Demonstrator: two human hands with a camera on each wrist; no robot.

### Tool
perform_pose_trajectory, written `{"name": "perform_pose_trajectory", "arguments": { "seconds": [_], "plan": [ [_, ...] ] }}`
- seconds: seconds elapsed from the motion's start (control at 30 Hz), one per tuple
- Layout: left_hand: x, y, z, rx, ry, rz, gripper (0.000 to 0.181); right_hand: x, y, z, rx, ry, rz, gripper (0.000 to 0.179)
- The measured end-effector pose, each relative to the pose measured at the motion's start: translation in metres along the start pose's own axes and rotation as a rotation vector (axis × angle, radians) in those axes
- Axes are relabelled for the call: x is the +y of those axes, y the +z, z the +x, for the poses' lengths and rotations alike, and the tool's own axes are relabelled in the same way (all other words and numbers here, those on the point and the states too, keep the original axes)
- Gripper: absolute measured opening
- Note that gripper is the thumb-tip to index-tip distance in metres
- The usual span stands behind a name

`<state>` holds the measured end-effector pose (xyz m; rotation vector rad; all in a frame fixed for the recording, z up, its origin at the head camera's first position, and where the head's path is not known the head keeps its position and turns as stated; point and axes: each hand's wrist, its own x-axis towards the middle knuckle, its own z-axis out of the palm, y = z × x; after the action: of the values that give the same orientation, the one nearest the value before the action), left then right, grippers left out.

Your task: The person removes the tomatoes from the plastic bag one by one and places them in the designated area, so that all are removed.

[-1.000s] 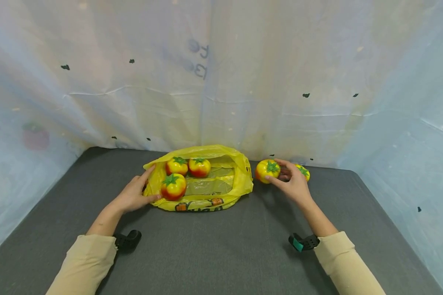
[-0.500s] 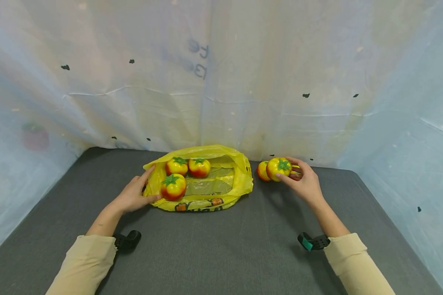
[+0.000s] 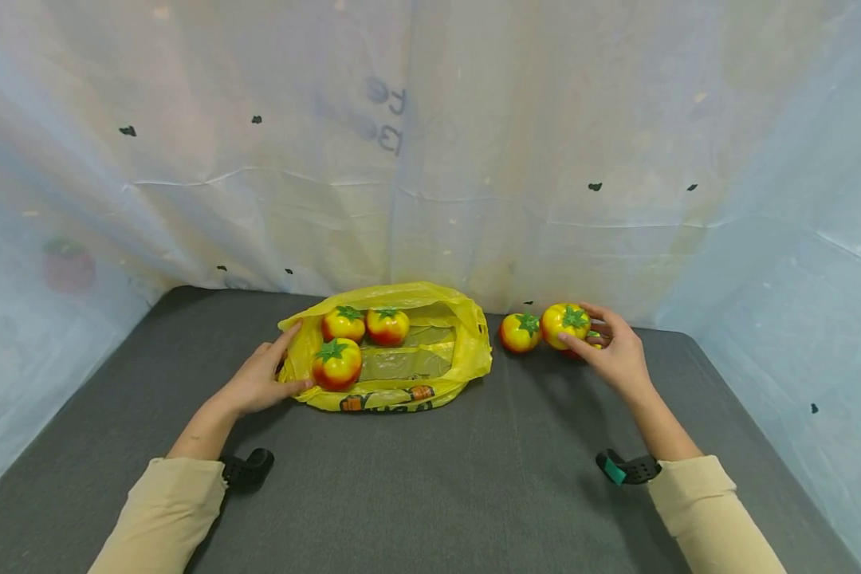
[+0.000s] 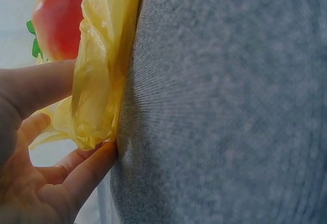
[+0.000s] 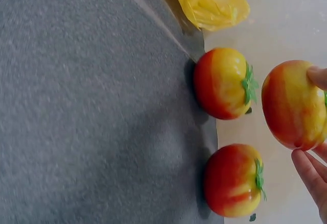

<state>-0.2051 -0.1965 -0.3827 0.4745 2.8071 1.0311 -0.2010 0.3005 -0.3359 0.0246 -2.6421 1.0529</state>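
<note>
My left hand (image 3: 258, 379) holds the left side of a yellow plastic bag (image 3: 466, 359). In the left wrist view its thumb and fingers (image 4: 92, 173) lie around the bag's bunched edge. Inside the open bag, at its left, sit three red-yellow toy tomatoes (image 3: 337, 364) with green leafy tops. To the bag's right, my right hand (image 3: 617, 351) grips another toy tomato (image 3: 563, 325) between thumb and fingers, raised above the table. A toy tomato (image 3: 519, 333) stands on the table left of it. One more tomato (image 5: 234, 180) is mostly hidden behind the right hand in the head view.
The dark grey table (image 3: 430, 486) ends at a whitish plastic sheet wall (image 3: 445, 159) close behind the bag and tomatoes. A side sheet (image 3: 796, 343) hangs at the right. Each wrist wears a black strap (image 3: 627, 469).
My right hand has moved right with its tomato, passing in front of the standing tomato, which now shows fully. My left hand and the bag stay put.
</note>
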Motion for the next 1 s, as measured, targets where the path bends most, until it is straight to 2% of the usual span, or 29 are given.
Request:
{"name": "perform_pose_trajectory", "arguments": {
  "seconds": [1.0],
  "plan": [
    [-0.002, 0.001, 0.002, 0.003, 0.008, 0.010, 0.091, 0.029, -0.047, 0.009, 0.052, 0.118, -0.089, 0.076]
  ]
}}
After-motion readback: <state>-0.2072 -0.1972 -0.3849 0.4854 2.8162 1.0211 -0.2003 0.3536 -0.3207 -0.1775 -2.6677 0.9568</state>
